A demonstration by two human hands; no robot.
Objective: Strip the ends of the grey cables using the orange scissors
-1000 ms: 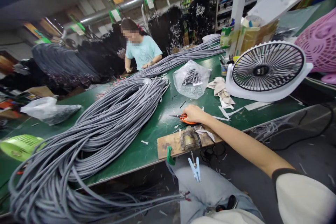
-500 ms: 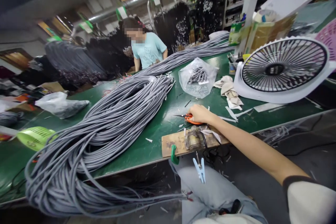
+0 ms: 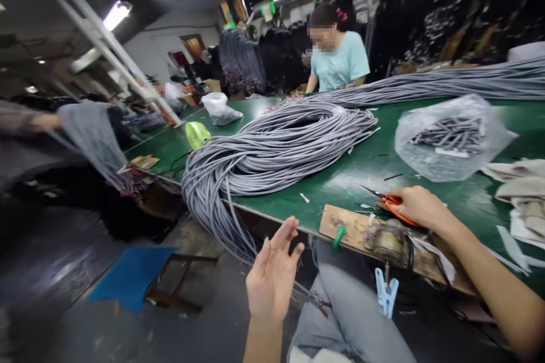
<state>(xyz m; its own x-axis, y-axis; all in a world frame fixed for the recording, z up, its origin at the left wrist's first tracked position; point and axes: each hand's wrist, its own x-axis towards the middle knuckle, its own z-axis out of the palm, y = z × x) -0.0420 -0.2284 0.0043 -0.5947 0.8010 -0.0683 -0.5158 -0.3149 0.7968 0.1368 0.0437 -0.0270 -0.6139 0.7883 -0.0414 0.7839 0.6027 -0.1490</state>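
My left hand (image 3: 272, 281) is raised in front of the table edge, palm showing and fingers apart, with nothing in it. Beyond it lies a big bundle of grey cables (image 3: 276, 150), whose near end hangs over the edge. My right hand (image 3: 419, 207) has its fingers on the orange handles of a small pair of scissors (image 3: 398, 210), low over the table with the dark tips pointing left. Just below that hand sits a wooden board (image 3: 344, 224) carrying a small motor-like metal part (image 3: 383, 241). A light-blue clothes peg (image 3: 386, 292) sticks out from it over my lap.
A clear bag of short grey pieces (image 3: 455, 136) stands on the green table (image 3: 361, 181), with cloth (image 3: 525, 187) at right. A co-worker (image 3: 338, 57) is across the table; another person's arm (image 3: 42, 122) at left holds cables. A blue-covered stool (image 3: 134, 275) stands at lower left.
My view has swung left, bringing the stool and the person at left into sight. My left hand has come into view, open. The right hand stays at the scissors.
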